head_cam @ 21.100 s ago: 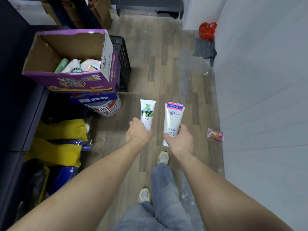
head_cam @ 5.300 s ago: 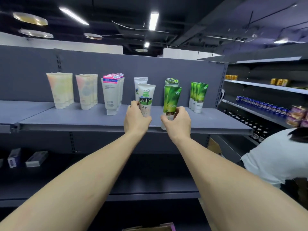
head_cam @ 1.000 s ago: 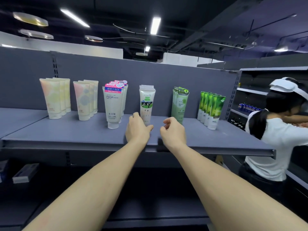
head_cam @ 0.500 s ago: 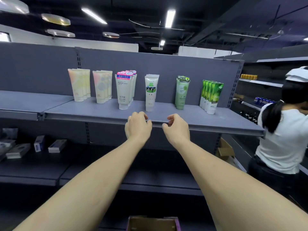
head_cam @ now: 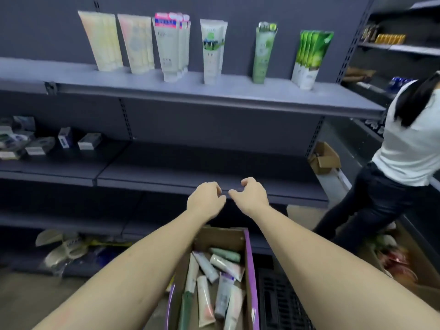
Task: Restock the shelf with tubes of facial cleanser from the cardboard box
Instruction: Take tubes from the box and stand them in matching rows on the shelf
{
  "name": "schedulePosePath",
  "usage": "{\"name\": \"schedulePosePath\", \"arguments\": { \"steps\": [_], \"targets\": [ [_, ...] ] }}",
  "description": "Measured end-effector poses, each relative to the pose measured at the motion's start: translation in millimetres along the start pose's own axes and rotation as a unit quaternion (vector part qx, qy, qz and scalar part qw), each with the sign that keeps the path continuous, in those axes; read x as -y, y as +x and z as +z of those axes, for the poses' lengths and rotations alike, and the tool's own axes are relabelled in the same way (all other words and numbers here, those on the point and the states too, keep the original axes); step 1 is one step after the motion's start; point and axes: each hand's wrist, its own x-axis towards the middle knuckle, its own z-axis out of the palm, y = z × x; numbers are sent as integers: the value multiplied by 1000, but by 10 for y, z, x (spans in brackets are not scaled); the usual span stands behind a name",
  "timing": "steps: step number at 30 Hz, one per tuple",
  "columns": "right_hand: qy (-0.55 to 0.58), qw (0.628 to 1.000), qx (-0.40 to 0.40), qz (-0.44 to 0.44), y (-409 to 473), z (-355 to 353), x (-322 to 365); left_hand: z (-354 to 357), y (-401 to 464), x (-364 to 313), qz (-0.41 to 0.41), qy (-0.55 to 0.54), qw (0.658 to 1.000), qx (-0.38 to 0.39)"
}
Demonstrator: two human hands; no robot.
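Note:
The grey top shelf (head_cam: pixel 214 96) carries upright cleanser tubes in rows: pale yellow tubes (head_cam: pixel 101 40), pink-topped white tubes (head_cam: pixel 170 46), white tubes with a green picture (head_cam: pixel 212 50), a light green tube (head_cam: pixel 263 52) and bright green tubes (head_cam: pixel 312 58). Below me stands the open cardboard box (head_cam: pixel 247 258) with purple sides, holding several loose tubes (head_cam: pixel 209 282). My left hand (head_cam: pixel 204 201) and my right hand (head_cam: pixel 250 195) hang side by side above the box's far end, fingers loosely curled, both holding nothing.
A person in a white top (head_cam: pixel 409 144) bends toward the right-hand shelving. Small boxes (head_cam: pixel 64 141) sit on the lower left shelf. A small cardboard box (head_cam: pixel 325 158) rests by the shelf's right end. A black crate (head_cam: pixel 278 303) is beside the box; bags (head_cam: pixel 64 248) lie bottom left.
My view has tilted down from the top shelf, so the box of tubes now shows below. Both hands have dropped from the top shelf's edge to over the box, still holding nothing.

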Motion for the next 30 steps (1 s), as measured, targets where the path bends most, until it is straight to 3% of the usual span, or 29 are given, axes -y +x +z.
{"name": "schedulePosePath", "arguments": {
  "steps": [9,20,30],
  "targets": [
    [-39,991,78,102,120,849,-722,866,46,632,-51,-29,993,105],
    [-78,961,149,218,180,1921,-1691,1961,192,1468,-116,-46,959,256],
    [-62,927,226,293,264,2545,-2399,2824,278,1934,-191,-17,926,325]
  ]
}}
